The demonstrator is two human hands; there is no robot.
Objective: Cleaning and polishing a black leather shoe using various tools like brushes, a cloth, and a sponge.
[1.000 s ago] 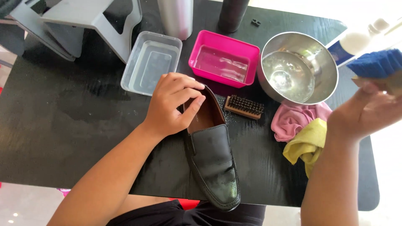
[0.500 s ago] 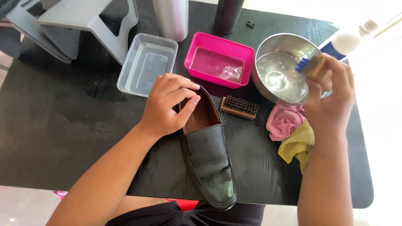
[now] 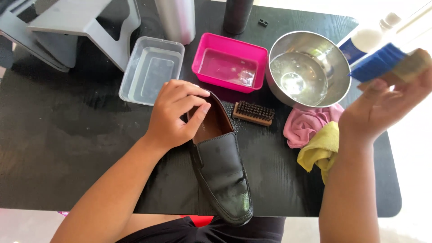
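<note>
A black leather slip-on shoe lies on the black table, toe toward me. My left hand grips its heel collar, fingers curled over the rim. My right hand is raised at the right, above the cloths, holding a brush with blue bristles and a pale wooden back. A small brown wooden brush rests on the table just right of the shoe's opening.
A pink tub with water, a clear plastic tub and a steel bowl with water stand behind the shoe. Pink cloth and yellow cloth lie right. A white bottle, two cylinders and a grey stand sit at the back.
My right hand first swung in over the steel bowl with the blue brush, then lifted back out to the right. My left hand stayed on the shoe's heel.
</note>
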